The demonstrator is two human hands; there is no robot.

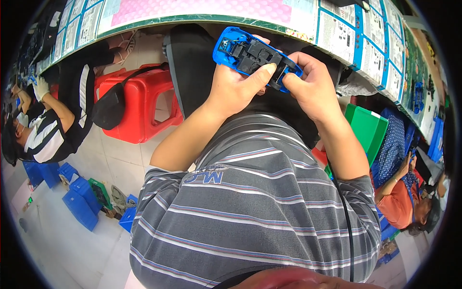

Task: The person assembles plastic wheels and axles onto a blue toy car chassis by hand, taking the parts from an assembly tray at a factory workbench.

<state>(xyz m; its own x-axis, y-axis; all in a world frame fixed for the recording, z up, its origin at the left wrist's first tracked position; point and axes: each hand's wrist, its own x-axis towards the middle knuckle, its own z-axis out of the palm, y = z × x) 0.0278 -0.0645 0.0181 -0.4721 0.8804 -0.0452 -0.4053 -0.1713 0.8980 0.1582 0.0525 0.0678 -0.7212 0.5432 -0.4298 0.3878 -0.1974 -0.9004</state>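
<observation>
A blue toy car body (232,32) is held between my hands just in front of the bench edge, with its open underside facing up. Black plastic parts (257,54) are set inside the shell. My left hand (236,86) wraps round the near side, its thumb pressed on the black parts. At the right end of the car, my right hand (313,84) grips the shell, with its thumb near a small metallic-looking piece. The fingers beneath the car are mostly hidden.
The bench (207,18) runs across the top, bearing a pink mat (202,10) and printed sheets (335,36). A red stool (139,103) with a black bag (109,107) stands left, a green crate (365,130) right. Co-workers sit both sides; blue bins (82,202) lie lower left.
</observation>
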